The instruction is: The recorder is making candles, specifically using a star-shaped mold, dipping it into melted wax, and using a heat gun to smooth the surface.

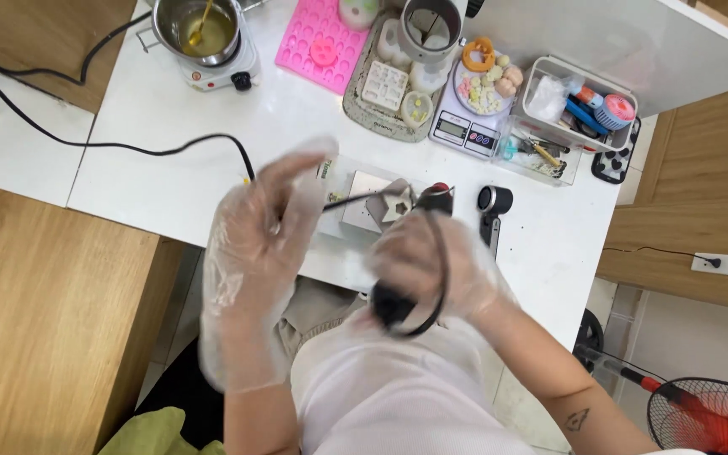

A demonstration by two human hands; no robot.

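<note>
**A:** What are the hands doing?

**B:** Both wear thin clear gloves. The right hand, in the lower middle of the frame, is clenched around a black heat tool whose red-tipped nose points up toward the table. Its cord loops under the hand. The left hand, left of centre, is raised with its fingers spread and slack, gripping nothing. It is blurred, so I cannot tell whether it touches the cord.

**A:** And what is the tool aimed at?

**B:** A small star mould sitting on a grey metal block, at the near edge of the white table, just above the tool's nose. A thin dark rod lies across the block.

**A:** What crowds that spot?

**B:** A black handheld device lies just right of the block. A black cable runs in from the left edge and ends beside the left hand's fingers. The left hand itself hides the block's left side.

**A:** Further back?

**B:** Upper left, a small hotplate carries a steel pot of yellow liquid. To its right sit a pink silicone mould, then a grey tray of white moulds, then a digital scale bearing a plate of pastel pieces. A clear bin of tools stands at the upper right.

**A:** Off the table?

**B:** A red fan in the lower right corner, and a wall socket at the right edge.
</note>
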